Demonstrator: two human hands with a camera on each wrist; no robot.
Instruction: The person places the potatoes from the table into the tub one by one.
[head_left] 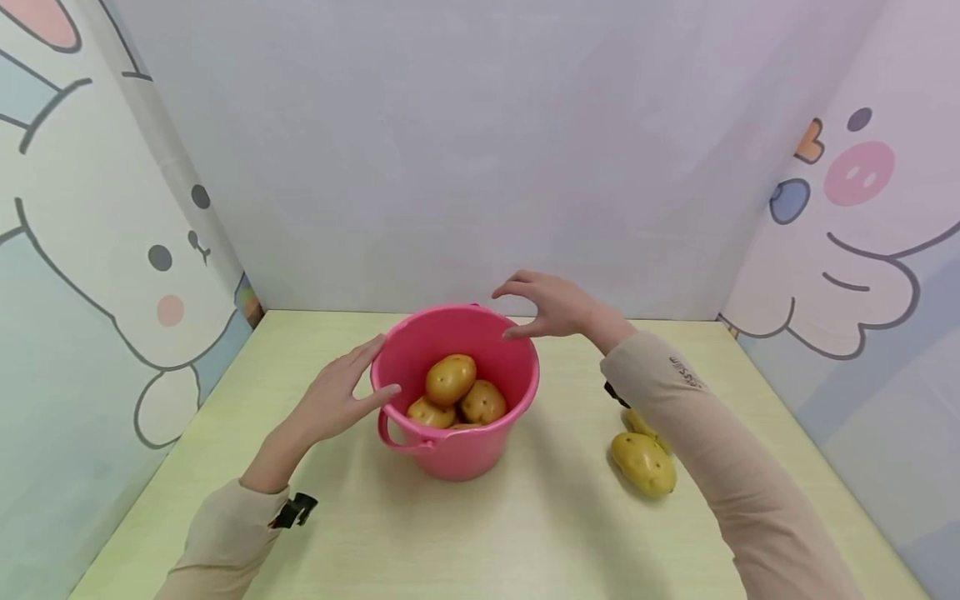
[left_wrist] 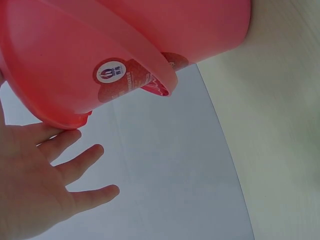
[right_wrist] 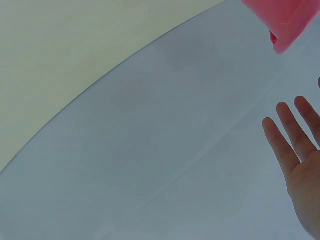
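A pink bucket stands on the table with several potatoes inside. At its left rim is my left hand, thumb over the near edge and fingers along the outside. In the left wrist view the fingers of the left hand are spread, the upper ones right at the rim of the bucket. My right hand hovers by the far right rim, its fingers and thumb apart and holding nothing. The right wrist view shows the right hand with straight fingers, below a corner of the bucket.
Two more potatoes lie on the table right of the bucket, one partly hidden by the right sleeve. The bucket's handle hangs at its near left side. A pale wall closes the table's back.
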